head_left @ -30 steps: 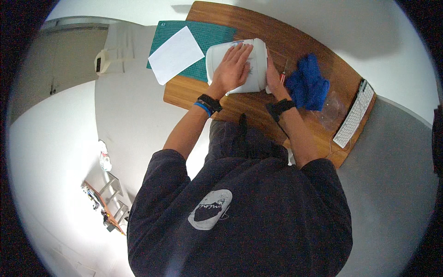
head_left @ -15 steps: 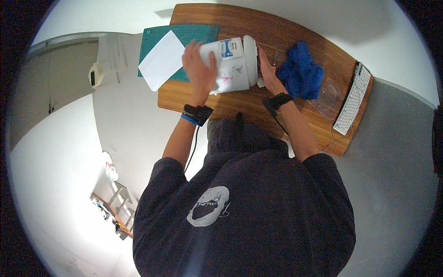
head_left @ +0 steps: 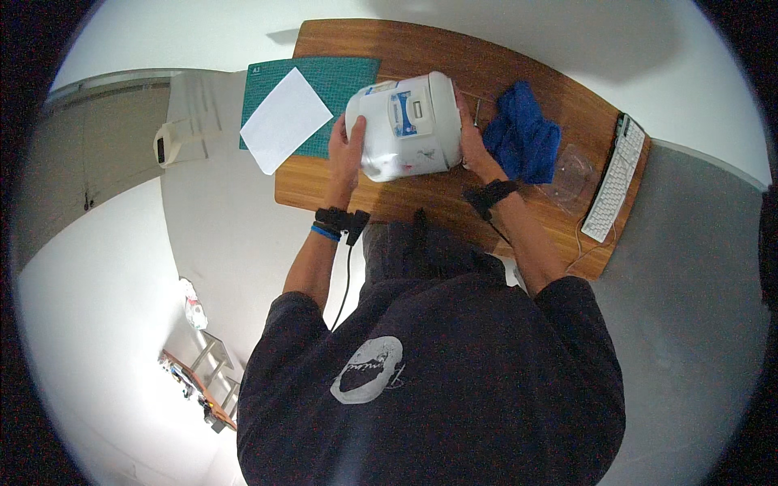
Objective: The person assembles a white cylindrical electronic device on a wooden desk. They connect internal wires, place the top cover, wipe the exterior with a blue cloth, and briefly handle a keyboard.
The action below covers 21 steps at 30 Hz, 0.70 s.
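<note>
A white, rounded plastic rice cooker (head_left: 405, 125) is gripped on the wooden desk (head_left: 454, 202), the left hand (head_left: 347, 150) flat and spread on one side, the right hand (head_left: 472, 146) pressed against the other. Right of the cooker lies a crumpled blue cloth (head_left: 523, 134). With palms alone holding smooth plastic, the cooker could slip and drop.

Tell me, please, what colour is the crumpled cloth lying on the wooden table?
The crumpled cloth is deep blue, shown best in the head view, beside the right hand.
</note>
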Each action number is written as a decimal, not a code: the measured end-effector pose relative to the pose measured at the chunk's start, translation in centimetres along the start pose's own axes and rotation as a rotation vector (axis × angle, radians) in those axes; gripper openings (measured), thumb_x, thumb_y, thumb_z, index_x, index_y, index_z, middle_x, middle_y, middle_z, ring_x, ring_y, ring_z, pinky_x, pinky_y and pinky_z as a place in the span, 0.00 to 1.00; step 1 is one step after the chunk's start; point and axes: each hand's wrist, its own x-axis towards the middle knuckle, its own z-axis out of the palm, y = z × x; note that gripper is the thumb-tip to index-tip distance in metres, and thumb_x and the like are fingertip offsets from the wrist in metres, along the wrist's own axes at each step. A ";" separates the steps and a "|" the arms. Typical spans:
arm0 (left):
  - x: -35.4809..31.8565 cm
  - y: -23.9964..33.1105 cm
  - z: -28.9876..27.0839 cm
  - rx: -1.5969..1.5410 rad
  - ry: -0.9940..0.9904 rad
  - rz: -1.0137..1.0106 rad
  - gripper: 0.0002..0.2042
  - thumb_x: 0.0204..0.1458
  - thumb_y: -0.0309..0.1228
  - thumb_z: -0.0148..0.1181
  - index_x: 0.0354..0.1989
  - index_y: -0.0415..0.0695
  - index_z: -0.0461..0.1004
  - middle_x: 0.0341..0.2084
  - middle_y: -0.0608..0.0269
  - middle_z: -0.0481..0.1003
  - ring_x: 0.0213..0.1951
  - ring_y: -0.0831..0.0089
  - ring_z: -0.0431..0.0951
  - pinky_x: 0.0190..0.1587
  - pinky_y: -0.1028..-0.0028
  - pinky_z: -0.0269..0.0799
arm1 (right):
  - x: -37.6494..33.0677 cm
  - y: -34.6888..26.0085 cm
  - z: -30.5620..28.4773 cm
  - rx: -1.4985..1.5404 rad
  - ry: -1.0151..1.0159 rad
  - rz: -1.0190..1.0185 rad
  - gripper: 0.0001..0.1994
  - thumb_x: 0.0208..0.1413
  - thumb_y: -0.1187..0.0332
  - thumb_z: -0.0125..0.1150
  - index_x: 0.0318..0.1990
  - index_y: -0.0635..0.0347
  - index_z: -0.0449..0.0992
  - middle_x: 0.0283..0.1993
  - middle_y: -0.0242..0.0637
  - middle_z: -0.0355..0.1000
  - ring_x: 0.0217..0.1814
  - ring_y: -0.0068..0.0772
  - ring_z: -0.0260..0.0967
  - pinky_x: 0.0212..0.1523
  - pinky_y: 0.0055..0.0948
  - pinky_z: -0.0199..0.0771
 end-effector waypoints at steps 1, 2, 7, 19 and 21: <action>-0.4 -0.1 0.3 -0.057 -0.005 0.024 0.33 0.65 0.43 0.62 0.69 0.33 0.62 0.61 0.48 0.72 0.56 0.66 0.76 0.58 0.67 0.74 | -0.4 -1.0 -0.1 -0.055 0.005 -0.072 0.37 0.73 0.38 0.34 0.80 0.49 0.49 0.83 0.40 0.42 0.84 0.41 0.41 0.81 0.40 0.40; -0.4 -0.5 0.5 -0.133 -0.029 0.042 0.32 0.65 0.42 0.61 0.70 0.34 0.61 0.61 0.49 0.72 0.56 0.66 0.75 0.59 0.67 0.73 | -0.8 -1.9 0.0 -0.108 0.014 -0.144 0.36 0.73 0.39 0.35 0.80 0.48 0.49 0.84 0.41 0.40 0.85 0.41 0.39 0.81 0.40 0.39; -0.1 -2.1 2.0 -0.493 -0.127 0.005 0.24 0.67 0.36 0.52 0.68 0.38 0.62 0.60 0.55 0.70 0.59 0.66 0.73 0.62 0.67 0.71 | -0.3 -1.5 -2.7 -0.648 0.047 -0.529 0.32 0.71 0.58 0.45 0.80 0.50 0.50 0.84 0.54 0.36 0.85 0.58 0.31 0.81 0.51 0.31; 0.8 -7.6 -0.7 0.077 0.178 0.306 0.28 0.73 0.47 0.41 0.72 0.40 0.60 0.68 0.54 0.66 0.67 0.63 0.67 0.69 0.66 0.62 | -2.2 -3.1 2.0 -1.210 0.014 -0.574 0.33 0.63 0.45 0.56 0.75 0.32 0.61 0.82 0.54 0.41 0.83 0.71 0.33 0.74 0.77 0.35; 1.1 -6.2 -1.6 0.100 0.138 0.346 0.27 0.74 0.45 0.40 0.72 0.39 0.62 0.68 0.51 0.66 0.68 0.61 0.66 0.70 0.65 0.61 | -2.3 -3.3 3.4 -1.252 0.014 -0.581 0.33 0.62 0.43 0.58 0.74 0.29 0.62 0.82 0.51 0.41 0.82 0.72 0.34 0.73 0.80 0.35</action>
